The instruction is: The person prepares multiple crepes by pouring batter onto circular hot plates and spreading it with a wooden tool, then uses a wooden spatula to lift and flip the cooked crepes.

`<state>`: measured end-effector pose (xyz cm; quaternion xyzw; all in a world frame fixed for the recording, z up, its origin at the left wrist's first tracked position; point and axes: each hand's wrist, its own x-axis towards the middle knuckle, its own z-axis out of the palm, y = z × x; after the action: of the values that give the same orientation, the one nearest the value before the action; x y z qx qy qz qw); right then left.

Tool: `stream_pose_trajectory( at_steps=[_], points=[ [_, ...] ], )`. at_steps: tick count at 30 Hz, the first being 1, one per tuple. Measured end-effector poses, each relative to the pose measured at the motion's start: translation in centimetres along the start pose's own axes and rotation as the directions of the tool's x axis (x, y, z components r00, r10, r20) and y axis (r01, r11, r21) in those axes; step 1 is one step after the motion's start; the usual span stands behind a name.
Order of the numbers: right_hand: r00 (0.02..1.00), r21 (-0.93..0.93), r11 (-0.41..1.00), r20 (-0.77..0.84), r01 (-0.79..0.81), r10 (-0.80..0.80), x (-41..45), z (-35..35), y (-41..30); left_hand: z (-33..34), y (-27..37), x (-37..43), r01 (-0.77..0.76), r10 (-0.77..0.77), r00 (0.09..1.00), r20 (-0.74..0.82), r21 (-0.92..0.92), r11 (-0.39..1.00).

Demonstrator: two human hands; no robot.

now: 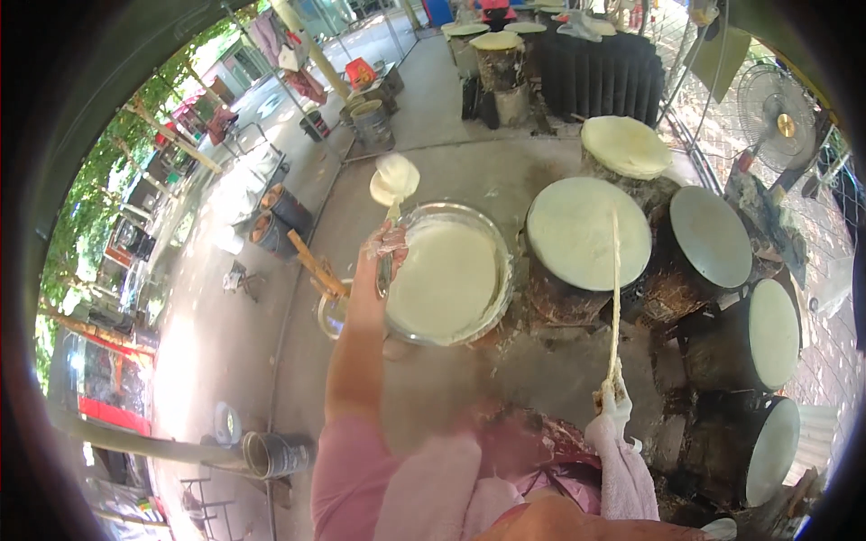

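My left hand (387, 245), smeared with pale batter, grips the handle of a ladle. The ladle's bowl (394, 179), blurred, carries pale batter left of the upper rim of a wide metal basin (509, 270) of batter (443, 277). A long thin stick (615, 291) points up over the round pale top of a large pot (588, 233), right of the basin. Pale, towel-like cloth (626, 466) and a whitish wrapped shape surround the stick's lower end; whether my right hand is inside cannot be told. Bare skin shows at the bottom edge.
More round-topped pots curve down the right side, one of them (710, 237) close by. Stacked pale rounds (626, 145) lie behind, near a standing fan (778, 122). Left are buckets of wood (270, 233) and an empty-looking bucket (274, 454). Dark corrugated sheeting (602, 78) stands at the back.
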<state>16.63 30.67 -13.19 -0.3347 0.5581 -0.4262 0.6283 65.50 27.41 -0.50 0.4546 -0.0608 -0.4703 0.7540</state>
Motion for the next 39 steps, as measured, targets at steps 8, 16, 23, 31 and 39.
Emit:
stream_pose_trajectory(
  at_steps=[8, 16, 23, 31, 39],
  points=[
    [0.966, 0.210, 0.967, -0.242, 0.143, -0.090, 3.5, -6.0, 0.3, 11.6, -7.9, -1.8, -0.163, 0.072, 0.983, 0.167, 0.636, 0.755],
    [0.937, 0.005, 0.994, -0.332, 0.113, -0.105, 10.9, -17.2, -2.8, 25.2, -23.8, 3.4, 0.823, -0.818, 0.441, 0.369, 0.197, 0.533],
    [0.886, 0.023, 0.999, -0.460, -0.047, 0.052, 18.9, -31.0, -3.7, 41.1, -38.1, 2.8, 0.608, -0.798, 0.429, 0.422, 0.519, 0.601],
    [0.809, -0.551, 0.821, -0.411, 0.148, -0.421, 34.5, -35.9, -14.1, 56.8, -56.2, 7.5, 0.285, -0.610, 0.559, 0.562, 0.561, 0.777],
    [0.901, -0.825, 0.489, -0.403, -0.283, -0.159, 41.2, -34.4, -17.5, 58.2, -65.0, 10.8, -0.177, -0.420, 0.794, 0.438, 0.829, 0.531]
  ],
)
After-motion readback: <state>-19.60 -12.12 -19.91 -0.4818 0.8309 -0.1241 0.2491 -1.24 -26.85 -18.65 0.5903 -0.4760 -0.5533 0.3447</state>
